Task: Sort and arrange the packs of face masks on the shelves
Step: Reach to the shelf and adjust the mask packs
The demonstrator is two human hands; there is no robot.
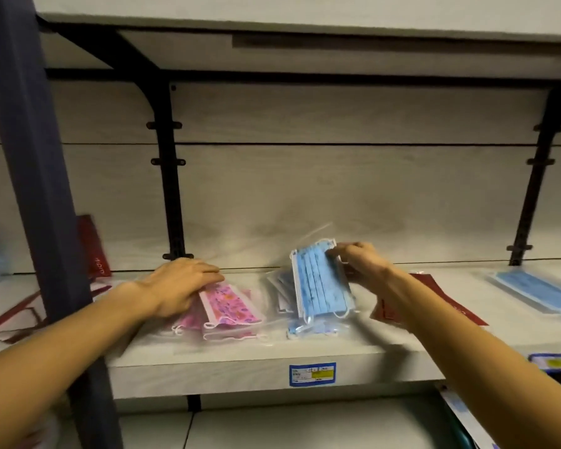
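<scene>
Blue pack [321, 281] of face masks is in my right hand [360, 262], pinched at its top right corner between thumb and fingers, so it hangs tilted above the shelf [240, 354] in its clear bag. Just under it a smaller blue pack [311, 328] lies flat near the shelf's front edge, and a grey pack [280, 291] lies behind, partly hidden by the one I hold. My left hand [178, 285] rests palm down with fingers nearly straight on the pink pack [230, 306], which lies on top of more pink packs near the middle of the shelf, just left of the blue ones. Far to the right another blue pack [538, 291] lies flat on the shelf, well apart from the rest. A red sheet [447, 306] lies under my right forearm, and a red bag [93, 244] leans against the back wall behind the blue post [36, 189]. A price label [312, 374] is stuck on the shelf's front face.
</scene>
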